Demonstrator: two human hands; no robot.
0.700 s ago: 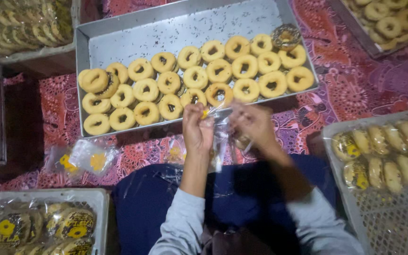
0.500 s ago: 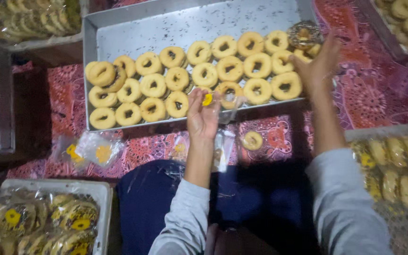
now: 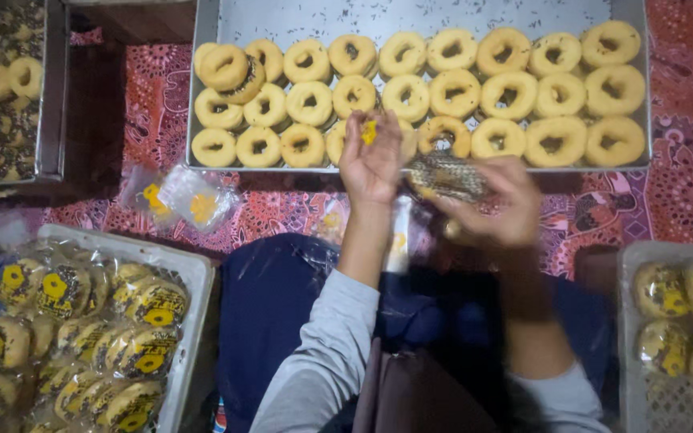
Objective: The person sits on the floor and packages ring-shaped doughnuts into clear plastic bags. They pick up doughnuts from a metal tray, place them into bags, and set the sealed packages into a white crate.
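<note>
At the left, a white tray holds wrapped doughnuts; the left hand pinches a small yellow sticker at the metal tray's near edge; the right hand grasps a sprinkled doughnut just beside it, blurred.

Your single head-worn camera looks almost straight down over your lap, facing forward to the metal tray of ring doughnuts that fills the upper frame. It sits close, so your left hand reads sharply, while your right hand appears motion-blurred.
</note>
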